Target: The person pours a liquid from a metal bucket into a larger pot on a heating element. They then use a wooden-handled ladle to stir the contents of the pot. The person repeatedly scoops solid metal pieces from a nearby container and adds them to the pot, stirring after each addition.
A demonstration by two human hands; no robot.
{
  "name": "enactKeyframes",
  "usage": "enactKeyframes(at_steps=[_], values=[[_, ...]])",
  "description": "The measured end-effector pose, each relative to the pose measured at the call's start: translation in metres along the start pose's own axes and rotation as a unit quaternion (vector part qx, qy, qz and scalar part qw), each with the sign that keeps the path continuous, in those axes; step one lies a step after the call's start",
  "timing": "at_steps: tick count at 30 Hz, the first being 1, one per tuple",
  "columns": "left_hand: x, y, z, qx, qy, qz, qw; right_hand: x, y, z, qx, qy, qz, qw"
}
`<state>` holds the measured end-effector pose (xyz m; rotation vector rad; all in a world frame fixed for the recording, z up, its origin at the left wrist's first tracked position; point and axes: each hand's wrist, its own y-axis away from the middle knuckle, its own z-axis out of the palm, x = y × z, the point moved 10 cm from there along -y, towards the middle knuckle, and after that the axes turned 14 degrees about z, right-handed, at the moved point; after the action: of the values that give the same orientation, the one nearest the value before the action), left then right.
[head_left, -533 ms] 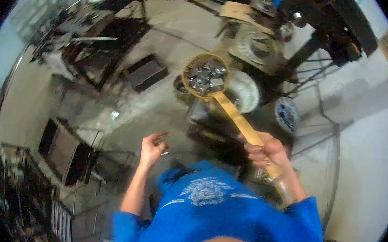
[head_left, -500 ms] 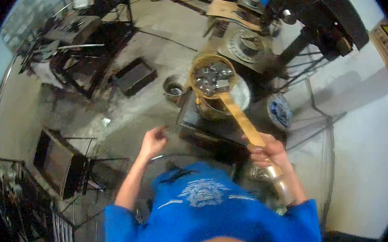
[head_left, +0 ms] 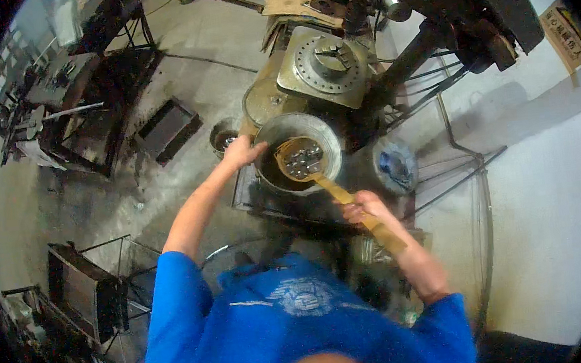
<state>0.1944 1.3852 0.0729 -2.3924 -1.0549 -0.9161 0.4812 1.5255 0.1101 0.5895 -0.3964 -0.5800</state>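
At bucket (head_left: 302,120): strainer (head_left: 337,191) diagonally forward-left

Head view: worn fisheye, left of two, looking steeply down and ahead, picture upright. Wearer's blue short-sleeved cloth shirt (head_left: 250,351) closest, lower centre. Round grey metal pot (head_left: 311,126) farther out, mid-frame. Off-white painted wall (head_left: 543,228) right; edges bowed, corners black.

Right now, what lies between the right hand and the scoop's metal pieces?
In the head view: the scoop's yellow handle and rim; the right hand grips the handle.
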Motion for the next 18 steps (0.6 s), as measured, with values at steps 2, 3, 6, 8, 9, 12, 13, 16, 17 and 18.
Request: enactKeyframes(at_steps=[2,3,6,8,9,12,13,16,17,18], values=[[-0.015,-0.017,0.009,-0.013,-0.026,-0.031,0.999,-0.029,-0.007,-0.01,0.03,0.036,-0.001,0.999],[-0.04,-0.02,0.015,0.002,-0.029,-0.035,0.999,-0.038,-0.012,-0.012,0.043,0.052,0.004,0.998],[-0.008,-0.021,0.01,0.037,-0.043,-0.014,0.998,-0.059,-0.003,-0.029,0.126,0.129,-0.011,0.984],[0.008,-0.02,0.009,0.058,-0.063,0.004,0.996,-0.061,0.006,-0.031,0.179,0.167,-0.034,0.969],[0.016,-0.023,0.012,0.07,-0.06,0.036,0.995,-0.062,0.011,-0.034,0.198,0.194,-0.043,0.96],[0.059,-0.031,0.019,0.058,-0.068,0.083,0.992,-0.055,0.022,-0.048,0.255,0.217,-0.069,0.94],[0.083,-0.03,0.013,0.082,-0.076,0.127,0.986,-0.051,0.021,-0.059,0.263,0.192,-0.064,0.943],[0.105,-0.032,0.022,0.068,-0.079,0.164,0.981,-0.026,0.011,-0.062,0.272,0.202,-0.111,0.934],[0.109,-0.036,0.026,0.066,-0.077,0.172,0.98,-0.016,0.004,-0.062,0.272,0.178,-0.108,0.94],[0.113,-0.037,0.028,0.059,-0.075,0.179,0.979,-0.008,-0.003,-0.064,0.266,0.155,-0.103,0.946]])
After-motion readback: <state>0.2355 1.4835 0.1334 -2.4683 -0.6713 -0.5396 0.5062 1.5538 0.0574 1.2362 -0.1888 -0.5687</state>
